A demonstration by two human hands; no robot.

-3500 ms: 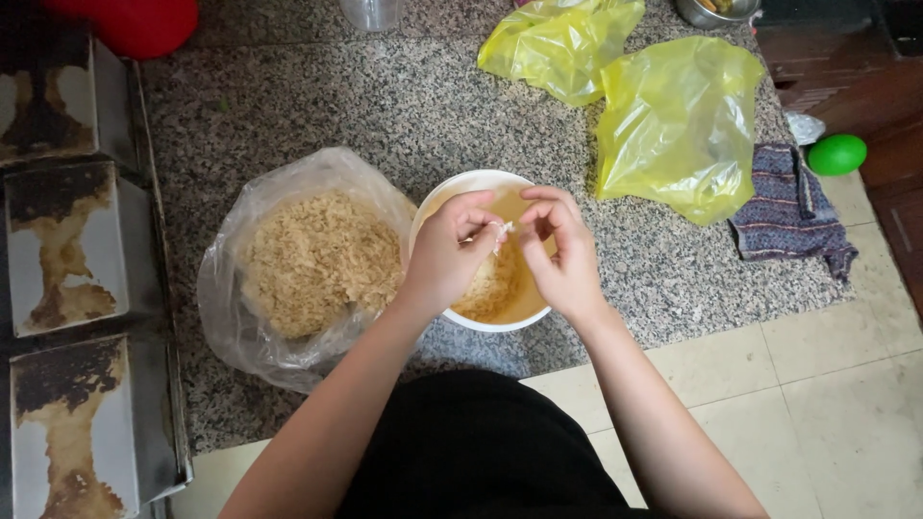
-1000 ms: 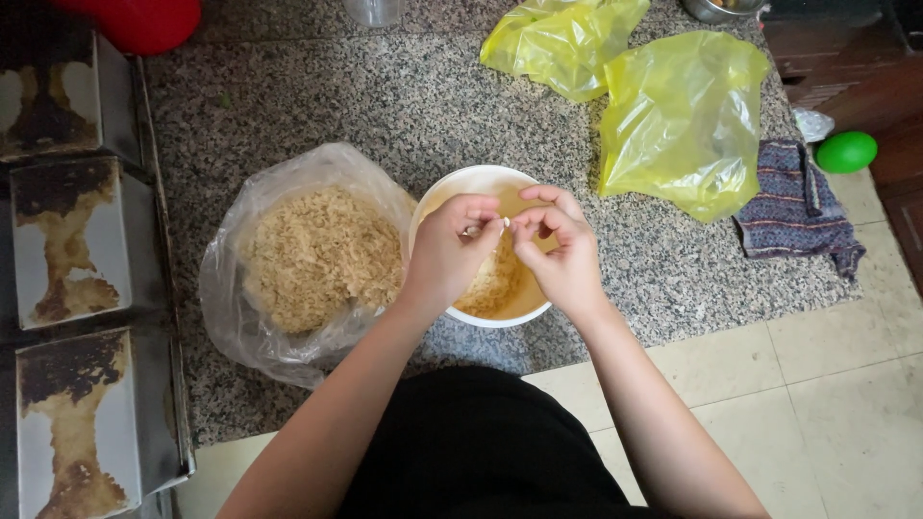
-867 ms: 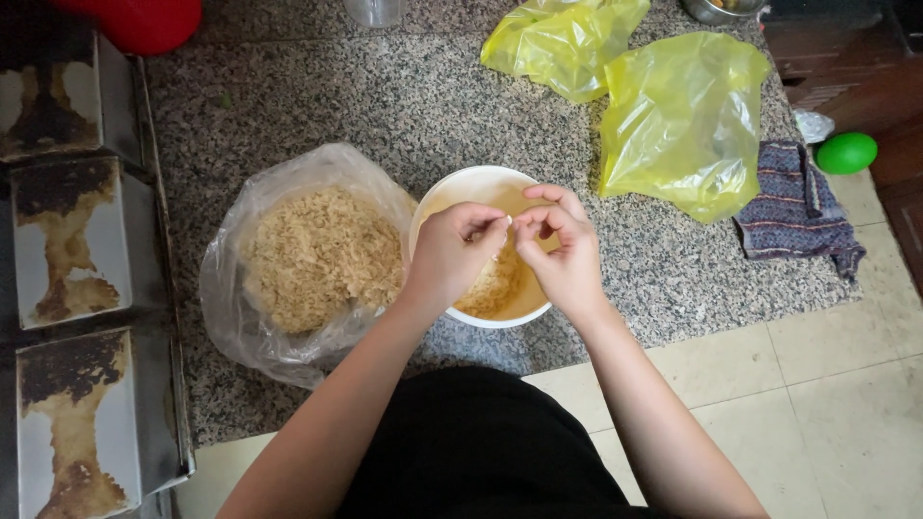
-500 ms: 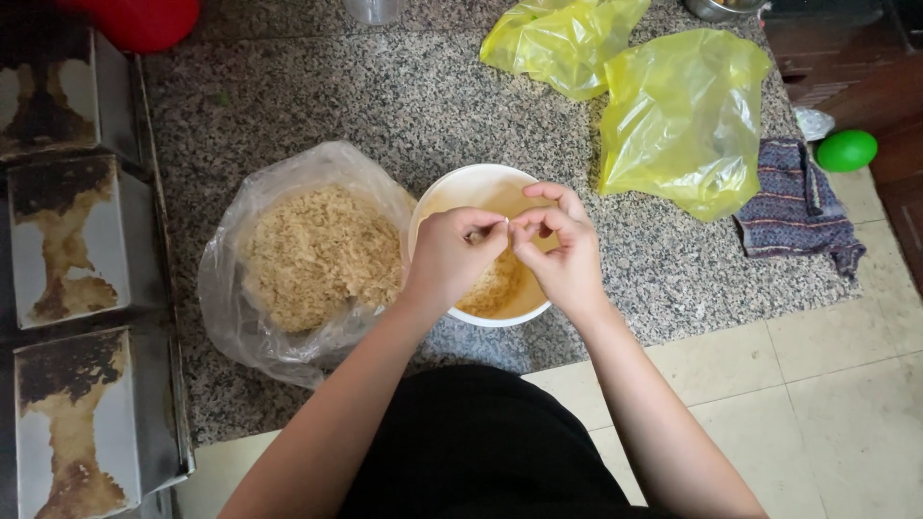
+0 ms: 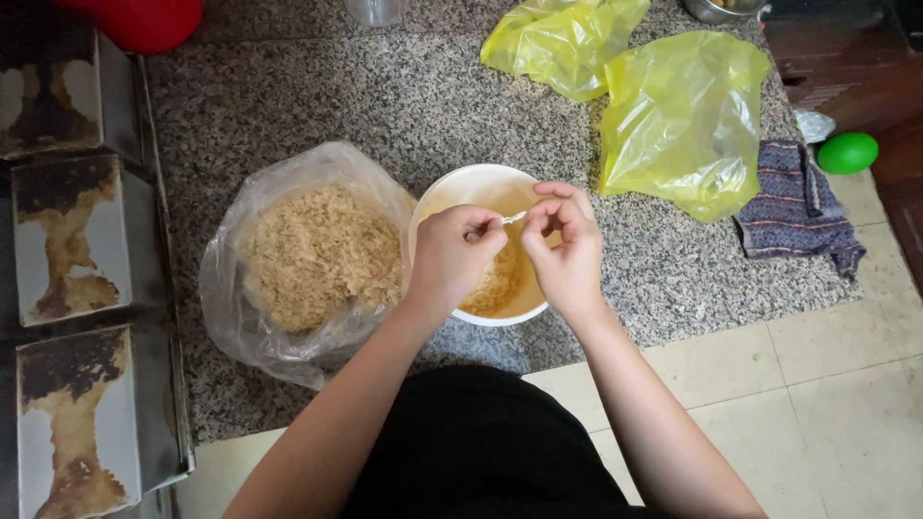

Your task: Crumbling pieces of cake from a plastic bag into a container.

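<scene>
At the bottom middle of the frame, black clothes [image 5: 481, 442] and two bare arms reaching up. Just above, in the middle, the left hand [image 5: 450, 255], curled nearly shut, thumb and first finger pinching one end of a small pale bit [image 5: 512, 218]. Right beside it, the right hand [image 5: 569, 252], curled the same way, fingertips nipping the other end of that bit. Both hands right over the white bowl [image 5: 461, 185], with a little heap of tan shreds [image 5: 495, 284] down inside it. Touching the bowl on its left, a clear bag [image 5: 240, 317], wide open and full of the same tan stuff. All of it sitting on a speckled stone counter [image 5: 385, 96], with the bowl very near the front edge. Pale floor tiles [image 5: 817, 384] at the lower right. Down the left side, three stained metal boxes [image 5: 77, 240]. Farther up on the right, a crumpled yellow bag [image 5: 683, 115], then a striped cloth [image 5: 793, 197] and a green ball [image 5: 847, 152] at the right edge. At the top, another yellow bag [image 5: 562, 38] and something red [image 5: 144, 19] in the upper left corner. Maybe some trouble here: such a tiny bit, easy to drop or snap with too hard a pull. Also a bump from a wrist, and the bowl tipping off the close edge onto the floor, or the floppy bag spilling.
</scene>
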